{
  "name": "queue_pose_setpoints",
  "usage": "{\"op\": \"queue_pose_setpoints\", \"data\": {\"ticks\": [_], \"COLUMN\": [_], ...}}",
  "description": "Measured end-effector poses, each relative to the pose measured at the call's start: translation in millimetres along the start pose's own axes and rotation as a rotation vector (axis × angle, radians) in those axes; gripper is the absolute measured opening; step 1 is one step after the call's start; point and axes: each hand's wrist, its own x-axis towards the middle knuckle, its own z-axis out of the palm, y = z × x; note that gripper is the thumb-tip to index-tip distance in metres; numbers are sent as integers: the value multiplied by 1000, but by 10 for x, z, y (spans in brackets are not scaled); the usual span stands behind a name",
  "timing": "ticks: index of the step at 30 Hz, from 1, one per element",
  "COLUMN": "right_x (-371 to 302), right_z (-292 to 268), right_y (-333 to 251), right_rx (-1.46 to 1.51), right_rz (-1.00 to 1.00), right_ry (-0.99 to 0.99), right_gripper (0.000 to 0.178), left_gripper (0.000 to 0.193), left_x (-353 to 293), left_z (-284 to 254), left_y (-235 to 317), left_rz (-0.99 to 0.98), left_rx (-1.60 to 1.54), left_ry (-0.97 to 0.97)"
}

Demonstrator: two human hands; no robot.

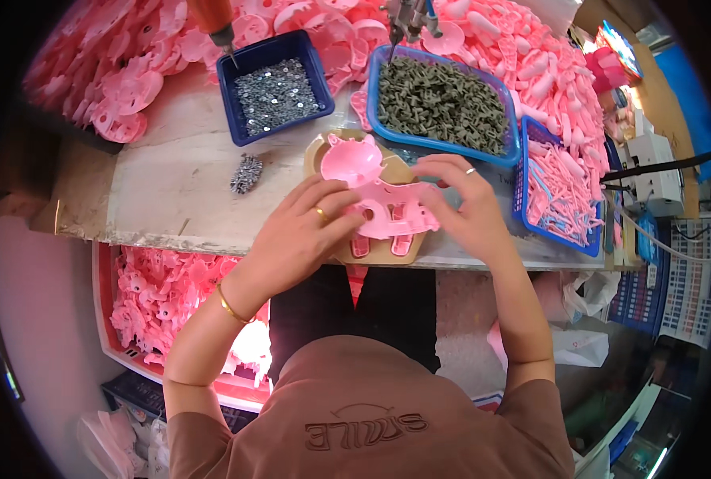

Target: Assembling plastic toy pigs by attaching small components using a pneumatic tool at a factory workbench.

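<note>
A pink plastic toy shell (395,205) lies over a tan holding block (409,254) at the table's front edge. At its upper left sits a pink animal-head-shaped piece (350,162), hollow side up. My left hand (303,227), with a ring and a bracelet, has its fingers bent over the shell's left part. From the other side, my right hand (471,206) grips the shell's right end, thumb at the edge and index finger curved above it. Pink feet-like parts (401,243) show in the block below the shell.
Behind are a dark blue tray of screws (275,92), a blue tub of dark green small parts (443,104) and a blue basket of pink and blue sticks (563,191). Two screwdrivers hang above, one orange (214,20). Loose screws (246,174) lie at left. Pink parts (499,40) heap behind.
</note>
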Motion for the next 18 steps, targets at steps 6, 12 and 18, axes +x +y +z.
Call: {"op": "queue_pose_setpoints", "data": {"ticks": [6,12,18], "right_x": [-149,-127,-143], "right_z": [-109,-91,-70], "right_y": [-29,38,-58], "right_rx": [-118,-202,-435], "right_rz": [-85,-154,-212], "right_ry": [-167,-189,-170], "right_gripper": [52,57,58], "left_gripper": [51,60,62], "left_x": [15,152,238], "left_z": [-63,97,204], "left_y": [107,223,249], "left_rz": [-119,-226,-268], "left_rx": [-15,-32,55], "left_ry": [47,77,67]}}
